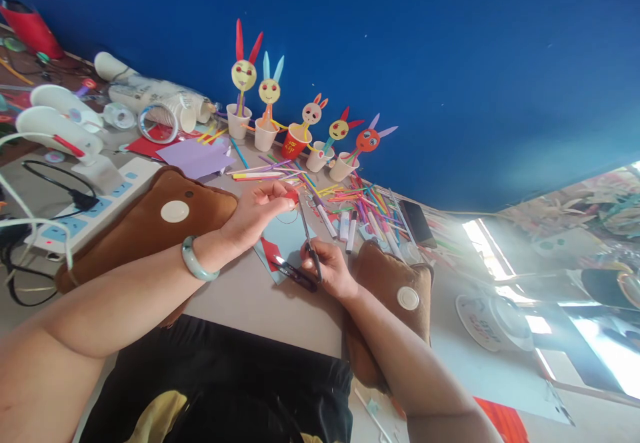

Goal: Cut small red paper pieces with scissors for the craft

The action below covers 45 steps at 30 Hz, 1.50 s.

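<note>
- One white power strip [90, 210] lies on the surface [240, 310], well left of the light blue sheet [295, 235], with a black plug [84, 199] in it.
- One brown plush cushion [135, 230] with one white disc lies left of the sheet, partly under the left forearm.
- The left hand [257, 208], one pale green bangle [200, 260] at its wrist, is closed in a pinch on one small red paper piece [292, 197], above the sheet's upper edge.
- One red paper scrap [271, 254] lies on the sheet's left part; one circle is drawn near its top.
- One black pen-like tool [296, 275] with pale lettering is at the sheet's lower edge.
- Five rabbit-faced figures stand in a row beyond the sheet, one per paper cup: four white, one red [296, 142], the middle one.
- The right hand [331, 270], at the sheet's right edge, grips one pair of scissors [315, 262], blades pointing up toward the red piece.
- Three white-bodied markers [344, 226] lie right of the sheet.
- A second brown plush cushion [387, 283], also with one white disc, lies farther right.
- One black phone [416, 222] lies well right of the sheet.
</note>
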Tool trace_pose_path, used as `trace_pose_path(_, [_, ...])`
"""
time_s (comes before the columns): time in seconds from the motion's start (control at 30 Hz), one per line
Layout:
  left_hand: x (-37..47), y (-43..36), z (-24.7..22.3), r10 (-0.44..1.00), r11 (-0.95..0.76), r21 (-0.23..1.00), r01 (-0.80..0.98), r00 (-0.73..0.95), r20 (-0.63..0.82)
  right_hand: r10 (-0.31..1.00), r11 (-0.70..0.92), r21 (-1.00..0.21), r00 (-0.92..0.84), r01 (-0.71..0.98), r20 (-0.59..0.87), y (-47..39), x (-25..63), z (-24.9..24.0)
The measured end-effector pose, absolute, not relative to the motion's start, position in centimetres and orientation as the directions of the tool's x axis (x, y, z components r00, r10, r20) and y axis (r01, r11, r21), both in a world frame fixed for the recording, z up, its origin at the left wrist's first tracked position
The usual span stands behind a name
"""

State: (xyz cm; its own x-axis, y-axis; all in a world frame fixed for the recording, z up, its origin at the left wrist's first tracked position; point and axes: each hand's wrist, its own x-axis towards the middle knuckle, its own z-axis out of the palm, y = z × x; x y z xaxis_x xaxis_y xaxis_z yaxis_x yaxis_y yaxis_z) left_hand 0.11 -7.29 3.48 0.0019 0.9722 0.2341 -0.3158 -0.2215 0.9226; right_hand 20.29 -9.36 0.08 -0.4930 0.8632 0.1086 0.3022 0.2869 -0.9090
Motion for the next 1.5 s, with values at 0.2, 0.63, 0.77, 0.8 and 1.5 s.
trace_pose_path(0.2, [0.13,-7.13,3.03,0.975,-0.212,0.923,-0.32,-0.006,0.222,0.868,0.278,-0.912,-0.486,0.302,0.103,-9.37,20.34,0.03])
trace_pose_path(0.63, [0.12,-7.15,3.1,0.973,-0.224,0.929,-0.294,-0.007,0.232,0.85,0.307,-0.906,-0.513,0.292,0.123,-9.43,20.16,0.39])
trace_pose_path(0.77, [0.07,-7.2,3.03,0.972,-0.216,0.933,-0.287,0.023,0.232,0.849,0.31,-0.909,-0.513,0.281,0.131,-9.39,20.12,0.43])
trace_pose_path(0.8, [0.07,-7.21,3.03,0.972,-0.214,0.934,-0.286,0.03,0.231,0.849,0.308,-0.91,-0.512,0.277,0.132,-9.4,20.1,0.45])
trace_pose_path(1.5, [0.13,-7.11,3.06,0.964,-0.255,0.923,-0.288,-0.003,0.265,0.851,0.304,-0.911,-0.51,0.277,0.129,-9.34,20.22,0.3])
